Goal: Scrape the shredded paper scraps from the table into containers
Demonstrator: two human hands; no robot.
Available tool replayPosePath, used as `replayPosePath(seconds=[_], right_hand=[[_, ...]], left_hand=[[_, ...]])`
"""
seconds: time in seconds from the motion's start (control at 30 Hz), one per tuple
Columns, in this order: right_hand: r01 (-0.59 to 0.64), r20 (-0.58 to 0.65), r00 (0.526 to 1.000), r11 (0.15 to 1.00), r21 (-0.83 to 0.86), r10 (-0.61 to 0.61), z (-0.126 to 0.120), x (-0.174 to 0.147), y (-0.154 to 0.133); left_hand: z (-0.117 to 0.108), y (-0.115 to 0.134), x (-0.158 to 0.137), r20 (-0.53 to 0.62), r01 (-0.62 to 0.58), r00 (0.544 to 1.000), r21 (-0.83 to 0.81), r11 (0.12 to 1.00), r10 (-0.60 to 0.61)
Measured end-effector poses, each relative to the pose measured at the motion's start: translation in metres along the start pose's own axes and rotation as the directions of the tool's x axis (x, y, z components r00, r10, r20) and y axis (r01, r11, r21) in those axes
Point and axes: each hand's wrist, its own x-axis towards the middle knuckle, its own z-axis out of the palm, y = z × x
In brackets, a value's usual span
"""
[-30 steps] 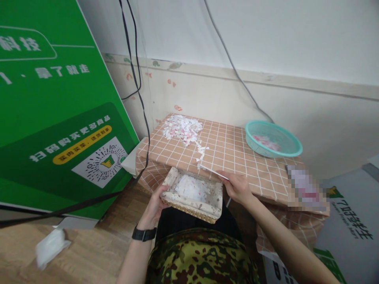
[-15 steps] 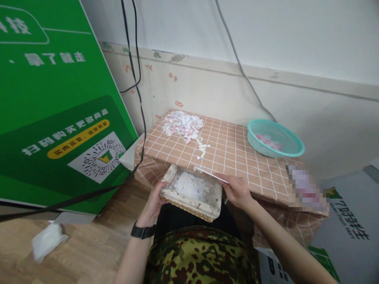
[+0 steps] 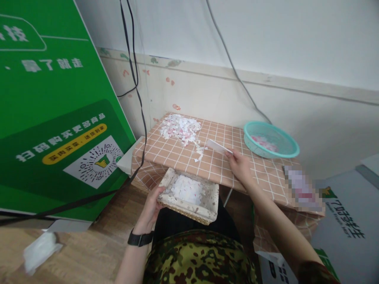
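Observation:
My left hand (image 3: 153, 203) grips the left end of a cloth-lined woven basket (image 3: 207, 211), held just below the table's front edge. White paper scraps (image 3: 187, 189) with a few pink bits lie inside it. My right hand (image 3: 239, 163) pinches a flat white card (image 3: 217, 146) by its right end, over the tabletop. Close to the card's left end is a short trail of scraps (image 3: 199, 153), leading to a larger pile of white and pink paper scraps (image 3: 180, 127) at the table's back left.
A checked brown cloth covers the table (image 3: 219, 167). At its back right stands a turquoise plastic strainer basket (image 3: 271, 139) with pink pieces inside. A black strap (image 3: 139, 102) hangs at the left before a green panel (image 3: 56, 118). A plastic bag (image 3: 42, 252) lies on the floor.
My right hand has moved the card from above the woven basket up and forward over the tabletop, near the trail of scraps. My left hand still holds the woven basket.

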Motion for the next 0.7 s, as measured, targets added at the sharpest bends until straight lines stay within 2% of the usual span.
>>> replayPosePath(seconds=[0.17, 0.43, 0.7], right_hand=[[0.052, 0.090, 0.995, 0.999, 0.015, -0.053, -0.001, 0.003, 0.000], [0.036, 0.069, 0.997, 0.998, 0.052, -0.039, -0.002, 0.004, -0.003], [0.087, 0.145, 0.985, 0.993, 0.079, -0.098, -0.002, -0.020, -0.014]], left_hand=[[0.001, -0.001, -0.002, -0.007, 0.010, 1.000, -0.029, 1.000, -0.010], [0.005, 0.001, -0.005, -0.021, 0.018, 1.000, -0.041, 0.999, -0.019], [0.004, 0.000, -0.005, -0.013, 0.013, 1.000, -0.053, 0.999, -0.013]])
